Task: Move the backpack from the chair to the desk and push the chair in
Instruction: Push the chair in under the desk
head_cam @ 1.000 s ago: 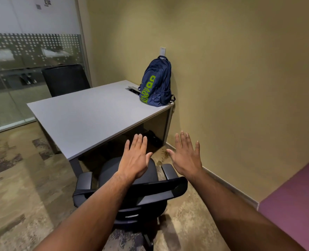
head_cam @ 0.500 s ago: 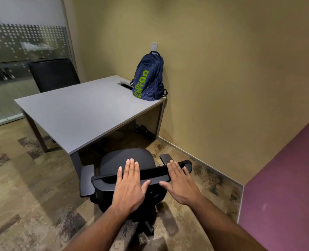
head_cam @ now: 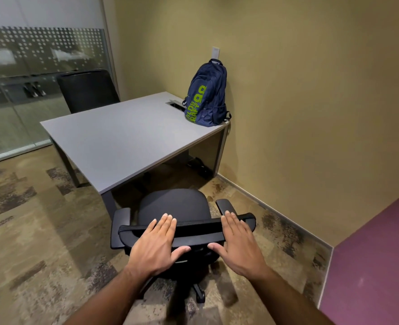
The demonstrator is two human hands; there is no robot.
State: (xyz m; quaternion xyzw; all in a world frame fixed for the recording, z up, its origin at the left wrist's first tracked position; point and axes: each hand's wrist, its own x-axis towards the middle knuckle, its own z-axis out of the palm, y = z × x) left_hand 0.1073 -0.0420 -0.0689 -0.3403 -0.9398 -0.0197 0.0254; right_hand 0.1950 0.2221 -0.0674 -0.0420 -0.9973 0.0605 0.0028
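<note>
A navy backpack (head_cam: 205, 97) with green lettering stands upright on the far right corner of the grey desk (head_cam: 123, 141), leaning against the wall. A black office chair (head_cam: 175, 205) with armrests sits just off the desk's near corner, seat facing the desk. My left hand (head_cam: 156, 245) lies flat on the left part of the chair's backrest top, fingers straight. My right hand (head_cam: 238, 242) lies flat on the right part of the backrest, fingers extended over the top edge, thumb behind. Neither hand is curled around the backrest.
A second black chair (head_cam: 88, 90) stands behind the desk by a frosted glass partition (head_cam: 18, 90). The beige wall (head_cam: 311, 113) runs close along the right. A purple surface (head_cam: 369, 266) fills the lower right corner. Patterned carpet lies to the left.
Both hands have come down from the air above the chair onto the top of its backrest. The view has drawn back, and the chair sits lower in the frame.
</note>
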